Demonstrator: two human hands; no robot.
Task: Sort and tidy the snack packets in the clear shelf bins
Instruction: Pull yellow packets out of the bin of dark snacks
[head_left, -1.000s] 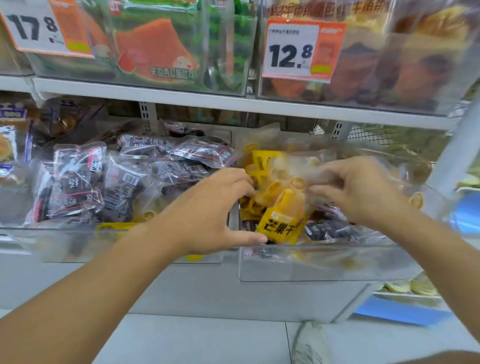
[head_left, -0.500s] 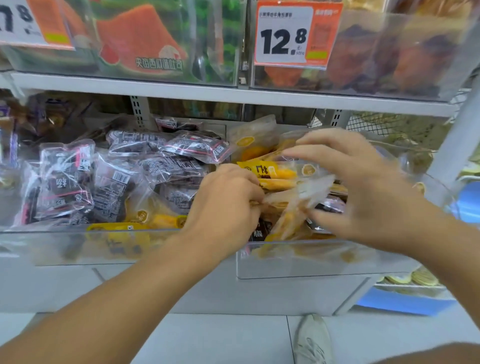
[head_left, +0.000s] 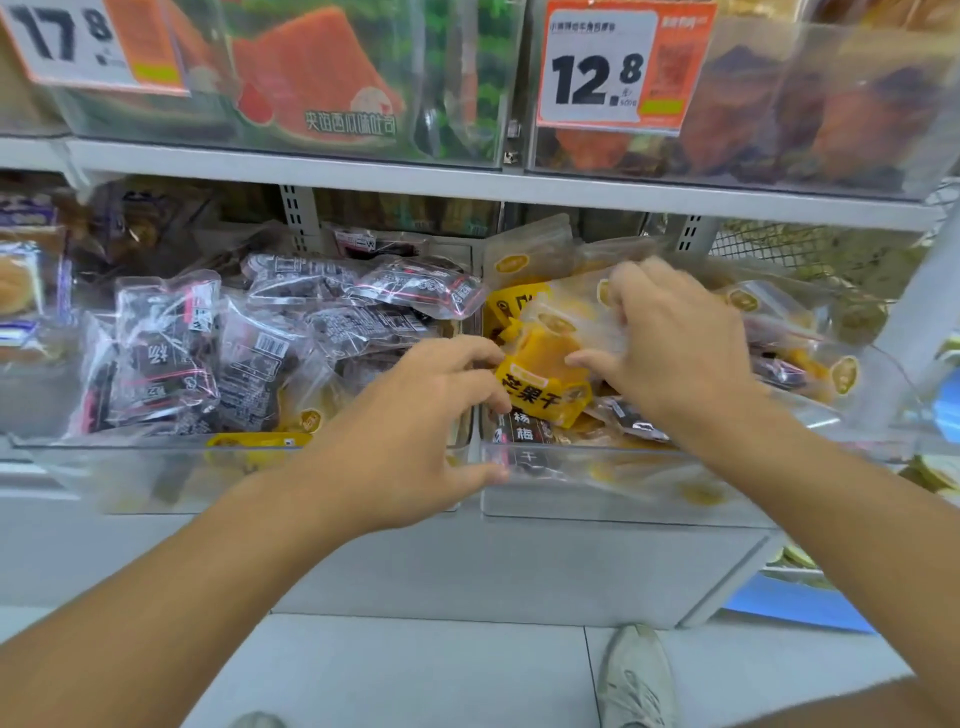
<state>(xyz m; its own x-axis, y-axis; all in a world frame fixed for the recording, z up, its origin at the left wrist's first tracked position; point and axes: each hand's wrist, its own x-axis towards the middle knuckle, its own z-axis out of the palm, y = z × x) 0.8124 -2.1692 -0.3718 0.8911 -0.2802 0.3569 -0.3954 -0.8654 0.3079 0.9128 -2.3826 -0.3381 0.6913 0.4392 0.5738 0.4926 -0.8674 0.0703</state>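
Far left, upper shelf: orange price tag (head_left: 78, 44) reading 17.8, then a clear bin w/ watermelon-print packs (head_left: 311, 78). Below it, the left clear bin (head_left: 156, 467) on the lower shelf holds dark packets (head_left: 166, 353), black w/ white print, piled loosely; a few yellow ones sit at its near front edge.

Left hand (head_left: 410, 431) reaches over the gap btwn the two lower bins, fingers curled, fingertips touching the left edge of a yellow mango packet (head_left: 540, 384); thumb sits at the near rim of the right clear bin (head_left: 597, 493). Can't tell if it truly grips the pack or just touches it.

The mango packet is in the right bin, near its left wall, tilted, on top of mixed yellow and dark packs.

Right hand (head_left: 675, 353) is over the right bin, fingers curled round a clear-topped yellow packet (head_left: 576, 322) just above the mango one, thumb pressing by that packet's right edge.

Upper right: 12.8 price tag (head_left: 618, 67). A pale shoe (head_left: 634, 675) on the floor, near right.
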